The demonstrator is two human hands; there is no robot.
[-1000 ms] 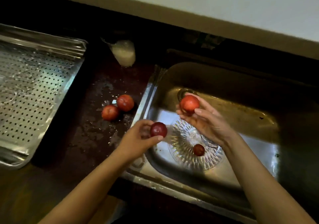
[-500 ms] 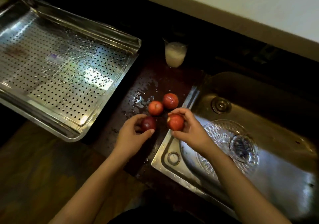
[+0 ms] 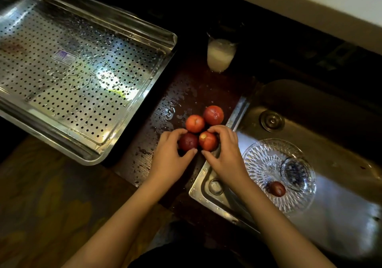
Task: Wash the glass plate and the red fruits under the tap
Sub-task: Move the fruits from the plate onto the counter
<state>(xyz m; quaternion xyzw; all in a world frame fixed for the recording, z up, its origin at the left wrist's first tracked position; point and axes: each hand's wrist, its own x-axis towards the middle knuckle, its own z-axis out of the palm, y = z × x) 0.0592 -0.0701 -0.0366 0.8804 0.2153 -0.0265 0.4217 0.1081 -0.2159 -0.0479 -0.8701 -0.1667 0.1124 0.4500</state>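
Plate (image 3: 264,164): flat in sink (image 3: 206,187), toward its left wall; round, no long axis. Small fruit (image 3: 277,188) on its near part. Steel floor shows right of plate. Counter (image 3: 186,86), by sink's left edge: left hand (image 3: 169,158) curled round dark fruit (image 3: 188,141), right hand (image 3: 225,156) round red fruit (image 3: 208,141); two fruits (image 3: 195,123) touching behind. Tray (image 3: 82,71) left; glass (image 3: 220,55) at back.

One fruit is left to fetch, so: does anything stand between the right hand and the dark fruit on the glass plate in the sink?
Nothing visible does. The right hand, itself gripping a red fruit, is over the sink rim; the dark fruit lies open on the glass plate, with only bare plate between.
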